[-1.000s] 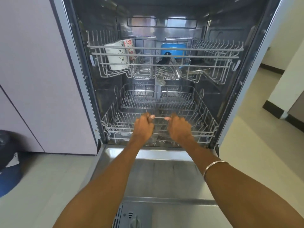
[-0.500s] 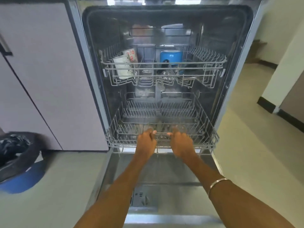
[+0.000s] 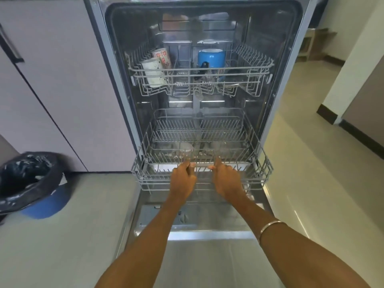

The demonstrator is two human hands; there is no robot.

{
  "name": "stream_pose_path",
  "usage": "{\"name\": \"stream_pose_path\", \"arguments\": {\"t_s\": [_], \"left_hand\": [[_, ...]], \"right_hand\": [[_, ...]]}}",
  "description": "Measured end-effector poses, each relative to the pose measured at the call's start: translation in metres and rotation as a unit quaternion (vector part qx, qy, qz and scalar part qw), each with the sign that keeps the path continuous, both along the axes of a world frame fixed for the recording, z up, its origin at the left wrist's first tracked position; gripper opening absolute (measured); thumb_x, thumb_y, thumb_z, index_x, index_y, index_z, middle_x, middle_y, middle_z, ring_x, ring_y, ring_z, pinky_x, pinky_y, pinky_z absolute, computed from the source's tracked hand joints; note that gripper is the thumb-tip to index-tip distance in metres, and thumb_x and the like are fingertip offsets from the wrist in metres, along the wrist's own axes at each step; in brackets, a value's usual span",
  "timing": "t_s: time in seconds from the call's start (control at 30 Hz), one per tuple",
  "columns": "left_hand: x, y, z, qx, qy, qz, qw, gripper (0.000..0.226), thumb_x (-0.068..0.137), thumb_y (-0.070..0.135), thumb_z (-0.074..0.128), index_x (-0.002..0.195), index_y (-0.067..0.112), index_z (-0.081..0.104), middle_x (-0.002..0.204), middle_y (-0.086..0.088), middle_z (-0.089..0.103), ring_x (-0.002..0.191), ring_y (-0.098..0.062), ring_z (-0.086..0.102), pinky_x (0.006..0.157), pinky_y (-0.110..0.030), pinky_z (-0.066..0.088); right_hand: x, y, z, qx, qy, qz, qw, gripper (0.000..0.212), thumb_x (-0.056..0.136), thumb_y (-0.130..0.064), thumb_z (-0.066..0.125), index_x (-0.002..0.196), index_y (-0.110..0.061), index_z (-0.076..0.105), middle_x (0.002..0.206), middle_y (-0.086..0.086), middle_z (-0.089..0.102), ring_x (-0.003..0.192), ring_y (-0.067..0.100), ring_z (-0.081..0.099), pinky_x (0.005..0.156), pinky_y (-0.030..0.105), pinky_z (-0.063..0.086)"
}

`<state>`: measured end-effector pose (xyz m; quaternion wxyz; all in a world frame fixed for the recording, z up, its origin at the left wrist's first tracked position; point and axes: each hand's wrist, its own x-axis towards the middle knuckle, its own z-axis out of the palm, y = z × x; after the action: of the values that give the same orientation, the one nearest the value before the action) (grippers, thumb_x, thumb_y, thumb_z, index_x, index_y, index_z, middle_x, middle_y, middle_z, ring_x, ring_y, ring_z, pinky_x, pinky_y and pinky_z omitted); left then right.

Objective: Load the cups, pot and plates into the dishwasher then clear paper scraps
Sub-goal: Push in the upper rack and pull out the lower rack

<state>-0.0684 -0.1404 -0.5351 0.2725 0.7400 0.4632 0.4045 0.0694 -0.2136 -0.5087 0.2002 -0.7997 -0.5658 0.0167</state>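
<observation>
- two hands grip the front rail of the lower rack [image 3: 257,173]: the left hand [image 3: 184,179] and the right hand [image 3: 227,180] sit side by side near the middle of the rail, fingers curled over the wire, thumbs pointing toward each other with a small gap between them.
- beyond the grip, the lower rack reaches back into the dishwasher [image 3: 291,59]; its front edge stands out past the tub opening, over the lowered door [image 3: 207,225]. what lies among its tines is too blurred to tell.
- above and behind the grip, the upper rack [image 3: 259,67] sits inside the tub.
- up and to the left of the grip, two cups stand in the upper rack's left end: a white cup [image 3: 153,71] in front and a red-patterned cup [image 3: 162,56] just behind it, touching or nearly so.
- straight above the grip, a blue pot [image 3: 211,57] rests in the middle of the upper rack, a black handle [image 3: 202,68] showing in front of it.
- below the grip, both forearms stretch over the open door; a metal bangle [image 3: 270,226] circles the right wrist.
- far left of the grip, a blue bin [image 3: 47,204] lined with a black bag [image 3: 27,175] stands on the floor beside the grey cabinet [image 3: 62,90].
</observation>
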Motion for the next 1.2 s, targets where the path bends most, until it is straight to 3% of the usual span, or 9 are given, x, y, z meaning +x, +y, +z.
{"name": "stream_pose_path", "arguments": {"t_s": [0.17, 0.23, 0.37, 0.53, 0.7, 0.83, 0.97, 1.1, 1.2], "left_hand": [[-0.005, -0.023, 0.01, -0.011, -0.004, -0.007, 1.0, 0.028, 0.101, 0.015, 0.05, 0.074, 0.019, 0.052, 0.054, 0.011, 0.043, 0.045, -0.001, 0.038, 0.045, -0.013, 0.029], [-0.01, -0.035, 0.014, -0.027, -0.004, -0.019, 0.999, 0.034, 0.102, 0.013, 0.05, 0.069, 0.023, 0.047, 0.052, 0.013, 0.041, 0.041, -0.002, 0.038, 0.043, -0.011, 0.029], [-0.026, -0.059, 0.017, -0.069, 0.026, -0.013, 0.997, 0.036, 0.101, 0.017, 0.049, 0.067, 0.025, 0.044, 0.052, 0.01, 0.04, 0.045, -0.006, 0.035, 0.047, -0.023, 0.027], [-0.049, -0.091, 0.028, -0.129, 0.078, -0.043, 0.988, 0.032, 0.1, 0.027, 0.044, 0.069, 0.02, 0.046, 0.055, 0.005, 0.043, 0.051, -0.019, 0.042, 0.052, -0.033, 0.034], [-0.072, -0.115, 0.056, -0.275, 0.184, -0.111, 0.937, 0.03, 0.1, 0.02, 0.045, 0.074, 0.012, 0.057, 0.076, -0.022, 0.064, 0.077, -0.041, 0.062, 0.069, -0.043, 0.049], [-0.079, -0.14, 0.079, -0.332, 0.256, -0.136, 0.898, 0.027, 0.096, 0.01, 0.043, 0.081, 0.005, 0.065, 0.088, -0.021, 0.069, 0.086, -0.038, 0.065, 0.079, -0.043, 0.053], [-0.093, -0.167, 0.086, -0.365, 0.296, -0.142, 0.871, 0.026, 0.094, 0.012, 0.046, 0.097, 0.007, 0.071, 0.101, -0.017, 0.07, 0.097, -0.035, 0.064, 0.091, -0.045, 0.052], [-0.102, -0.197, 0.097, -0.382, 0.331, -0.171, 0.846, 0.028, 0.096, 0.012, 0.044, 0.101, 0.004, 0.07, 0.102, -0.019, 0.07, 0.098, -0.036, 0.064, 0.09, -0.043, 0.051], [-0.103, -0.212, 0.101, -0.368, 0.346, -0.158, 0.849, 0.029, 0.099, 0.012, 0.041, 0.106, 0.001, 0.067, 0.107, -0.022, 0.067, 0.104, -0.039, 0.06, 0.09, -0.043, 0.047]], "right_hand": [[-0.007, -0.018, 0.004, 0.005, 0.03, 0.005, 1.0, 0.031, 0.105, -0.031, 0.036, 0.127, -0.015, 0.049, 0.1, 0.013, 0.07, 0.094, 0.035, 0.067, 0.079, 0.044, 0.054], [-0.01, -0.029, 0.007, 0.001, 0.032, 0.011, 0.999, 0.03, 0.106, -0.029, 0.039, 0.128, -0.013, 0.051, 0.099, 0.013, 0.07, 0.091, 0.034, 0.068, 0.077, 0.042, 0.054], [-0.019, -0.054, 0.014, -0.04, 0.041, 0.012, 0.998, 0.028, 0.105, -0.026, 0.04, 0.12, -0.011, 0.058, 0.101, 0.017, 0.07, 0.093, 0.037, 0.068, 0.075, 0.04, 0.052], [-0.033, -0.086, 0.022, -0.085, 0.127, 0.012, 0.988, 0.021, 0.103, -0.026, 0.045, 0.108, -0.014, 0.061, 0.093, 0.017, 0.071, 0.09, 0.04, 0.066, 0.071, 0.039, 0.05], [-0.044, -0.119, 0.035, -0.207, 0.173, 0.024, 0.963, 0.026, 0.102, -0.018, 0.042, 0.113, -0.008, 0.063, 0.11, 0.02, 0.068, 0.104, 0.041, 0.061, 0.085, 0.04, 0.046], [-0.051, -0.141, 0.049, -0.293, 0.218, 0.041, 0.93, 0.025, 0.1, -0.013, 0.042, 0.105, -0.006, 0.065, 0.112, 0.017, 0.068, 0.107, 0.035, 0.062, 0.087, 0.032, 0.045], [-0.063, -0.163, 0.059, -0.353, 0.257, 0.035, 0.899, 0.03, 0.099, -0.014, 0.044, 0.119, -0.008, 0.066, 0.125, 0.015, 0.065, 0.118, 0.033, 0.058, 0.101, 0.034, 0.044], [-0.076, -0.192, 0.066, -0.415, 0.261, 0.039, 0.87, 0.03, 0.102, -0.019, 0.042, 0.12, -0.004, 0.062, 0.124, 0.019, 0.064, 0.116, 0.035, 0.058, 0.096, 0.035, 0.044], [-0.081, -0.199, 0.071, -0.432, 0.27, 0.008, 0.86, 0.033, 0.104, -0.023, 0.039, 0.123, -0.002, 0.056, 0.124, 0.021, 0.062, 0.115, 0.036, 0.058, 0.092, 0.036, 0.044]]}}
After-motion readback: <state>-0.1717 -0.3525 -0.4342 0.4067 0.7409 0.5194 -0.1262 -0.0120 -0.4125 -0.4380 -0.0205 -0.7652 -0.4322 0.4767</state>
